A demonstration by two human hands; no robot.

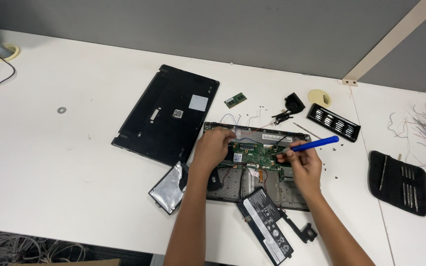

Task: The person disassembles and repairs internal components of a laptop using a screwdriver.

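Observation:
An opened laptop base point(291, 194) lies on the white table with its green circuit board point(252, 153) exposed. My left hand point(213, 148) rests on the board's left end, fingers bent down onto it. My right hand point(304, 165) grips a blue pry tool point(316, 144), whose tip points down-left at the board's right part. A black battery pack point(267, 224) lies at the base's near edge, partly over it.
The black bottom cover point(166, 116) lies to the left, a silver drive point(168, 189) beside my left forearm. Behind the base are a memory stick point(235, 100), a small fan point(294, 103), loose screws, a bit holder point(333, 122) and a tool pouch point(399, 183).

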